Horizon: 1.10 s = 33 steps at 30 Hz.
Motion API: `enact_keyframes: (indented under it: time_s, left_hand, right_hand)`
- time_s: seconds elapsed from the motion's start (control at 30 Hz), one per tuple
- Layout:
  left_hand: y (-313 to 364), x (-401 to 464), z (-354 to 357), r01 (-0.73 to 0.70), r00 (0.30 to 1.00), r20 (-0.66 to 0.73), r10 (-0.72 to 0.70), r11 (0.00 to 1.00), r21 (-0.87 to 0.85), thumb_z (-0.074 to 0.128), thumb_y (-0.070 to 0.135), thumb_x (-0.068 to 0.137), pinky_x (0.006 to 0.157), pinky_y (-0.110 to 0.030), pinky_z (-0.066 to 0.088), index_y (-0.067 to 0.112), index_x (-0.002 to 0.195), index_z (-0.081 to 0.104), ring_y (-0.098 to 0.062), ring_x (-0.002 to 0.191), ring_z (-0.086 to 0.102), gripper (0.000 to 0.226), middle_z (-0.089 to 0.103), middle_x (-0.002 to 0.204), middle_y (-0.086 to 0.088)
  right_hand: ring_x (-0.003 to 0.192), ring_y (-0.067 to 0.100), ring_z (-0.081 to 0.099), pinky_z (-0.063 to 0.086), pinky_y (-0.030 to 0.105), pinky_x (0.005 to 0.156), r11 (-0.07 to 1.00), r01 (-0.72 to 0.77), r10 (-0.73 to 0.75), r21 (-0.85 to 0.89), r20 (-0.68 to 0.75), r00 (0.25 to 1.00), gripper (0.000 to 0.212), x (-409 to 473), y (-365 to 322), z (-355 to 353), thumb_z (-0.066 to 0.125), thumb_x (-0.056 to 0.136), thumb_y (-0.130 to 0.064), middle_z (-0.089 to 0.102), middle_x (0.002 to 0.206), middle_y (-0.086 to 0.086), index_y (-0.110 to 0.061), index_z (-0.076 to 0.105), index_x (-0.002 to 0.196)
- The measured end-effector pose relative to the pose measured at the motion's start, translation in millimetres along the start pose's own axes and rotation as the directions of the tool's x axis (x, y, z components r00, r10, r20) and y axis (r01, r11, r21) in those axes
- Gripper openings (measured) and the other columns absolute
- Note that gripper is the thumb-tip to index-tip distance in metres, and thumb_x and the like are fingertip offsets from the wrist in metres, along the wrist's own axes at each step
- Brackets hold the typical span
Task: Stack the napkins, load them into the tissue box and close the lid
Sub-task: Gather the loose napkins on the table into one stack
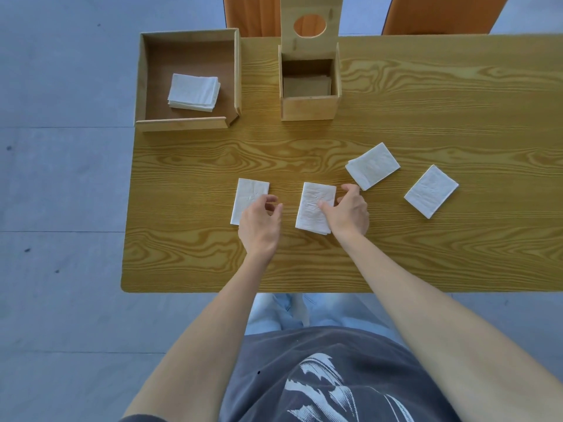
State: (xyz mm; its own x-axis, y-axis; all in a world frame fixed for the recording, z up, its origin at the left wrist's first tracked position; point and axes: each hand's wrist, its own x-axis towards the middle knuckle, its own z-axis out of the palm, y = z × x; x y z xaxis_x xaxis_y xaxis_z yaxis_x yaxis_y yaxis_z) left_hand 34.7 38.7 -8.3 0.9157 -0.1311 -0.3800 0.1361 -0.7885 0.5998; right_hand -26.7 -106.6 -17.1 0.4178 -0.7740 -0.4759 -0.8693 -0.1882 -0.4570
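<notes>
Several folded white napkins lie on the wooden table (426, 254). My left hand (259, 222) rests over the lower right part of the leftmost napkin (248, 194), fingers curled and apart. My right hand (347, 210) touches the right side of the middle napkin (313, 205), thumb on top and fingers at its edge. Two more napkins, one (372, 166) and another (431, 191), lie tilted to the right. The wooden tissue box (309, 109) stands at the back, its lid (310, 25) with a round hole swung upright.
A shallow wooden tray (185, 123) at the back left holds a small stack of napkins (194, 92). Two orange chairs (441, 13) stand behind the table. The table's left edge drops to a grey floor.
</notes>
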Motion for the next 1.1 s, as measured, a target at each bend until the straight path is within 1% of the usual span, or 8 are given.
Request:
enact_keyframes:
  time_s: [0.1, 0.2, 0.47, 0.6, 0.73, 0.83, 1.0, 1.1]
  left_hand:
    - [-11, 9, -17, 0.04, 0.993, -0.118, -0.028, 0.994, 0.105, 0.066, 0.031, 0.092, 0.074, -0.031, 0.042, 0.029, 0.123, 0.063, -0.017, 0.11, 0.054, 0.031, 0.063, 0.114, 0.004]
    - [-19, 18, -27, 0.117, 0.984, -0.15, -0.094, 0.981, 0.157, 0.069, 0.034, 0.089, 0.094, -0.039, 0.046, 0.025, 0.136, 0.056, -0.025, 0.122, 0.048, 0.05, 0.055, 0.131, -0.005]
    - [-24, 31, -33, 0.203, 0.978, -0.011, -0.207, 0.945, 0.257, 0.075, 0.039, 0.083, 0.104, -0.045, 0.036, 0.016, 0.139, 0.044, -0.03, 0.129, 0.05, 0.068, 0.055, 0.136, -0.01]
    - [-30, 37, -34, 0.267, 0.959, 0.062, -0.276, 0.956, 0.118, 0.08, 0.038, 0.078, 0.104, -0.047, 0.044, 0.019, 0.127, 0.055, -0.028, 0.121, 0.056, 0.059, 0.059, 0.129, -0.006]
    - [-30, 30, -36, 0.209, 0.976, 0.064, -0.207, 0.978, -0.017, 0.071, 0.036, 0.087, 0.087, -0.04, 0.054, 0.018, 0.116, 0.064, -0.021, 0.103, 0.066, 0.035, 0.068, 0.113, 0.0]
    - [-25, 25, -35, 0.177, 0.984, 0.055, -0.17, 0.974, -0.139, 0.064, 0.033, 0.094, 0.087, -0.037, 0.055, 0.017, 0.112, 0.068, -0.018, 0.1, 0.067, 0.025, 0.072, 0.108, 0.001]
    - [-9, 23, -34, 0.174, 0.977, 0.187, -0.105, 0.898, -0.405, 0.07, 0.028, 0.091, 0.086, -0.032, 0.057, 0.018, 0.104, 0.068, -0.017, 0.099, 0.07, 0.016, 0.074, 0.102, -0.001]
    - [8, 17, -32, 0.178, 0.957, 0.29, -0.031, 0.85, -0.496, 0.069, 0.023, 0.093, 0.07, -0.021, 0.058, 0.015, 0.108, 0.065, -0.01, 0.085, 0.07, 0.017, 0.074, 0.097, 0.0]
  right_hand:
    - [0.11, 0.028, 0.064, 0.053, 0.04, 0.084, 0.999, -0.04, 0.039, 0.025, 0.016, 0.999, 0.062, -1, -1, 0, 0.076, 0.084, -0.035, 0.067, 0.12, 0.006, -0.015, 0.049, 0.136]
    - [0.108, 0.027, 0.066, 0.056, 0.043, 0.085, 0.996, -0.066, 0.064, 0.059, 0.024, 0.998, 0.054, -2, -1, 0, 0.078, 0.083, -0.035, 0.07, 0.115, 0.005, -0.015, 0.056, 0.128]
    - [0.107, 0.023, 0.065, 0.056, 0.045, 0.089, 0.985, -0.108, 0.105, 0.138, 0.027, 0.994, 0.048, -3, 2, -2, 0.082, 0.08, -0.031, 0.068, 0.103, -0.001, -0.015, 0.061, 0.12]
    - [0.102, 0.022, 0.066, 0.057, 0.045, 0.087, 0.978, -0.123, 0.118, 0.17, 0.041, 0.992, 0.044, -1, 4, -3, 0.084, 0.078, -0.027, 0.061, 0.092, -0.006, -0.015, 0.064, 0.114]
    - [0.096, 0.022, 0.069, 0.059, 0.044, 0.084, 0.974, -0.121, 0.116, 0.189, 0.042, 0.992, 0.042, 0, 5, -1, 0.086, 0.076, -0.025, 0.064, 0.091, -0.006, -0.016, 0.064, 0.111]
    - [0.094, 0.02, 0.069, 0.06, 0.043, 0.083, 0.974, -0.114, 0.109, 0.196, 0.036, 0.993, 0.037, 0, 7, -1, 0.084, 0.078, -0.023, 0.064, 0.088, -0.006, -0.015, 0.066, 0.11]
    - [0.09, 0.023, 0.071, 0.062, 0.044, 0.077, 0.962, -0.119, 0.112, 0.248, 0.043, 0.993, 0.025, 4, 11, -1, 0.082, 0.078, -0.017, 0.069, 0.089, -0.001, -0.016, 0.07, 0.1]
    - [0.09, 0.022, 0.072, 0.062, 0.044, 0.077, 0.956, -0.118, 0.108, 0.269, 0.049, 0.993, 0.02, 5, 13, -1, 0.082, 0.078, -0.015, 0.069, 0.088, -0.002, -0.017, 0.071, 0.095]
